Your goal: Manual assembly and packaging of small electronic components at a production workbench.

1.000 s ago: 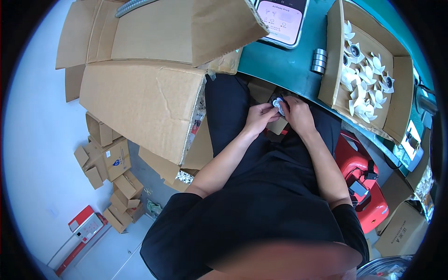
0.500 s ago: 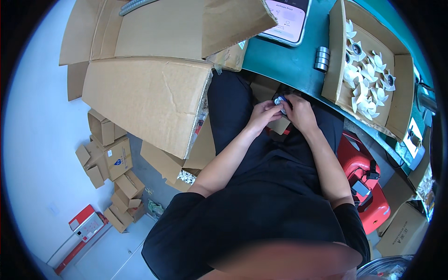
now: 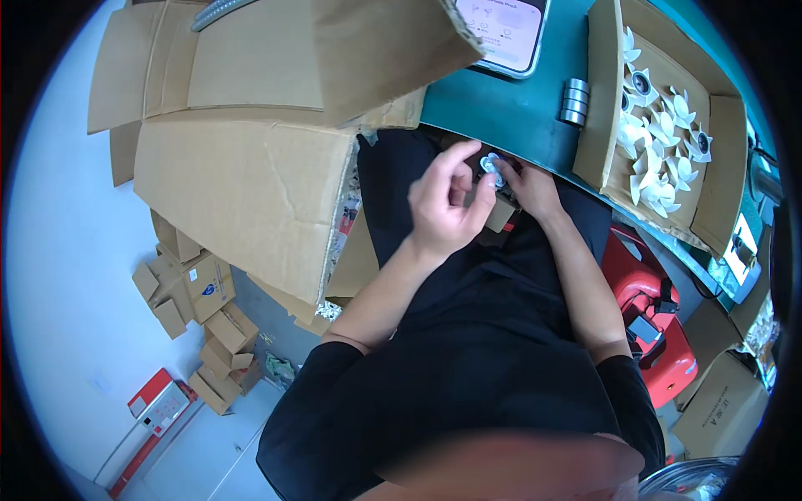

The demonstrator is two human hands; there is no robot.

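Note:
Above my lap, just under the table's near edge, my right hand (image 3: 533, 188) grips a small pale disc-like part (image 3: 490, 169) with blue on it. Its exact kind is too small to make out. My left hand (image 3: 451, 200) is raised to the left of it, apart from the part, with fingers loosely curled and thumb apart. Nothing shows between those fingers. A big open cardboard carton (image 3: 242, 192) stands close to my left forearm. On the table's right side, a shallow cardboard box (image 3: 597, 125) holds several white fan impellers (image 3: 658, 125), some with dark round centres.
Silvery metal rings (image 3: 575, 102) are stacked on the green table (image 3: 510, 113), near a phone with a lit screen (image 3: 501, 37). Red plastic gear (image 3: 643, 292) stands below the table at right. Small cartons (image 3: 209, 288) lie on the floor at left, beside a red-and-white device (image 3: 159, 405).
My left hand has let go of the small part and lifted up and left, its fingers coming apart. The right hand keeps the part. The view has shifted slightly.

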